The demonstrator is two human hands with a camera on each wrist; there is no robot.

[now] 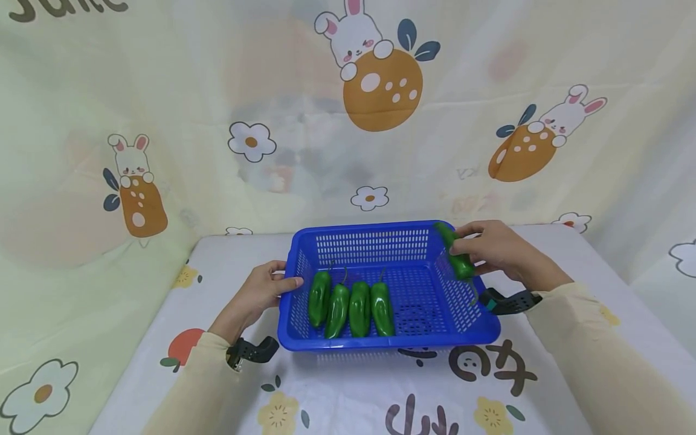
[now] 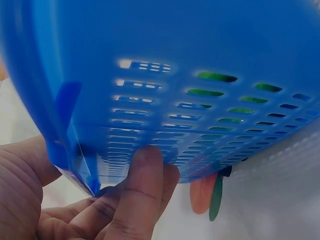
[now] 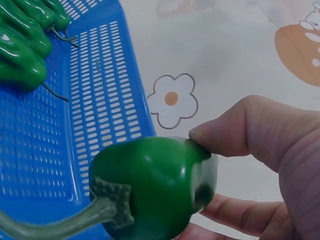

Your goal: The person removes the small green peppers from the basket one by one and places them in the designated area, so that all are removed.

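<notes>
One blue basket contains four green peppers; one more makes five peppers altogether; there is one left hand; one right hand; two black wrist devices; three printed rabbits.

Wears 2 long cream sleeves, left sleeve and right sleeve, plain, loose-looking and reaching to the wrist. Has 1 black strap on each wrist, left strap and right strap, pierced with small holes. Carries a chunky black block on each, left block and right block, with a small teal patch on the right. Leaves left hand and right hand bare.
</notes>
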